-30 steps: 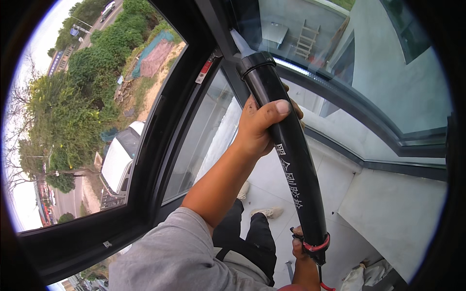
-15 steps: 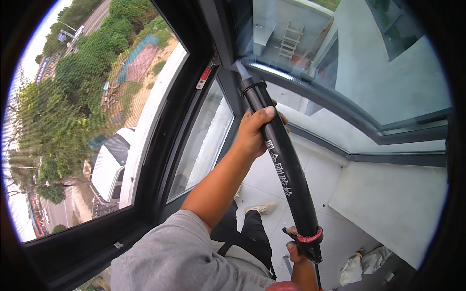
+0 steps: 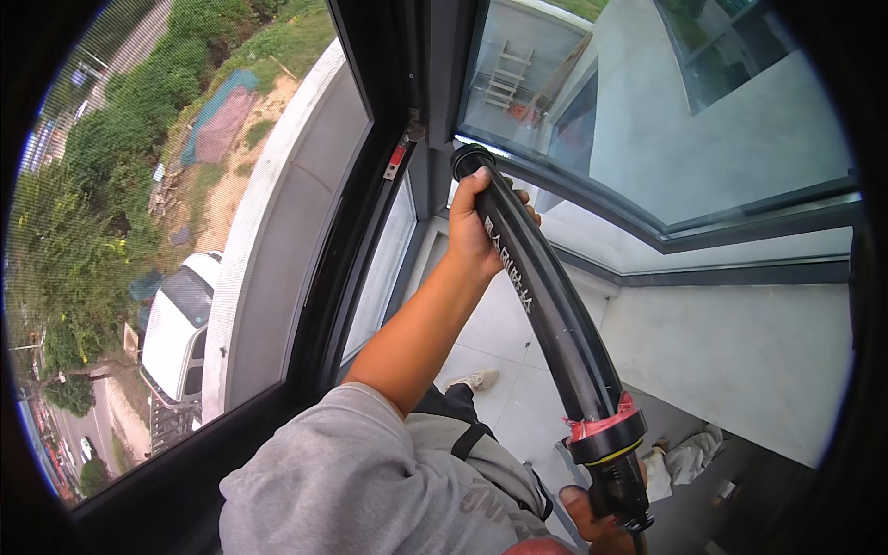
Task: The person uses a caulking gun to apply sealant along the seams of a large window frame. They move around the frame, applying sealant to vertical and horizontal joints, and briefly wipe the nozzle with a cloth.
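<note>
A long black caulking gun (image 3: pixel 564 328) runs slantwise through the middle of the view. My left hand (image 3: pixel 472 227) is wrapped around its barrel just below the black front collar. At the lower end, below a band of red tape (image 3: pixel 601 423), my right hand (image 3: pixel 592 523) grips the rear handle; the barrel's end covers part of its fingers. The gun's front end meets the corner where the dark grey window frame (image 3: pixel 564 191) joins the upright post. Its nozzle tip is hidden behind the collar.
A screened window on the left has a black frame (image 3: pixel 319 305) with a red-marked latch (image 3: pixel 398 159). Outside are a white van (image 3: pixel 176 324) and bushes. A pale low wall (image 3: pixel 721 361) stands at right, with crumpled white bags (image 3: pixel 689 453) on the floor beside it.
The gun's rear end has swung up closer to me and shows larger. Its pale nozzle, seen before, is now out of sight. My view has shifted slightly; both hands keep their hold.
</note>
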Demonstrator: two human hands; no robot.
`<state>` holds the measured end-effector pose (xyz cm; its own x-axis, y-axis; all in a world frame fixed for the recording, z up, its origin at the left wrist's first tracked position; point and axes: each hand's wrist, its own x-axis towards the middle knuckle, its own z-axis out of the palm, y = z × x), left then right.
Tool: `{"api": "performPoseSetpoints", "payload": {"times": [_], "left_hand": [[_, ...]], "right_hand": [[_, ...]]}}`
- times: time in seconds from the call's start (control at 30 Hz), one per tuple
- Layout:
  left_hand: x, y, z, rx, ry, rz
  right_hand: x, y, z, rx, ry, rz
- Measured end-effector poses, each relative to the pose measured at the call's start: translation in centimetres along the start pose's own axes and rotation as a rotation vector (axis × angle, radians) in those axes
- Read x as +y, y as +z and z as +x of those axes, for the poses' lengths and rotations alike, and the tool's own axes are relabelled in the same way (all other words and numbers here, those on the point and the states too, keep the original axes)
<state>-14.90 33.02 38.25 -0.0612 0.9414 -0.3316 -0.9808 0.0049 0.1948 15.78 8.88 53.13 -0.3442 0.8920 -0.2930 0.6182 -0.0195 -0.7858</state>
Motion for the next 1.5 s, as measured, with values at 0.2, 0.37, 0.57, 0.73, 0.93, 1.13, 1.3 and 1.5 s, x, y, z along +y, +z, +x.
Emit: {"api": "performPoseSetpoints", "payload": {"times": [0.2, 0.37, 0.57, 0.73, 0.93, 1.13, 1.3, 1.5], "left_hand": [[-2.1, 0.5, -0.5, -0.071, -0.149, -0.059], [-6.7, 0.8, -0.6, -0.122, -0.305, -0.061], [-11.6, 2.5, -0.9, -0.055, -0.486, 0.025], [-16.9, 3.2, -0.1, -0.062, -0.584, 0.046], [-23.1, 4.3, 0.3, -0.051, -0.619, 0.059], [-28.1, 5.1, 0.5, 0.014, -0.641, 0.086], [-31.3, 4.7, 1.3, -0.067, -0.698, 0.07], [-31.9, 5.7, 0.9, -0.02, -0.663, 0.074]], "right_hand": [[-3.3, -0.2, -1.2, 0.117, -0.055, -0.08], [-3.1, -0.6, -3.1, 0.21, -0.077, -0.08], [-1.4, -4.1, -4.3, 0.258, 0.083, -0.079], [3.7, -6.8, -5.9, 0.315, -0.081, -0.261], [8.7, -9.3, -9.2, 0.311, -0.028, -0.166], [11.3, -10.8, -10.7, 0.33, 0.046, -0.023], [13.1, -11.7, -11.3, 0.327, 0.065, 0.001], [13.2, -11.7, -11.3, 0.33, 0.069, 0.021]]}}
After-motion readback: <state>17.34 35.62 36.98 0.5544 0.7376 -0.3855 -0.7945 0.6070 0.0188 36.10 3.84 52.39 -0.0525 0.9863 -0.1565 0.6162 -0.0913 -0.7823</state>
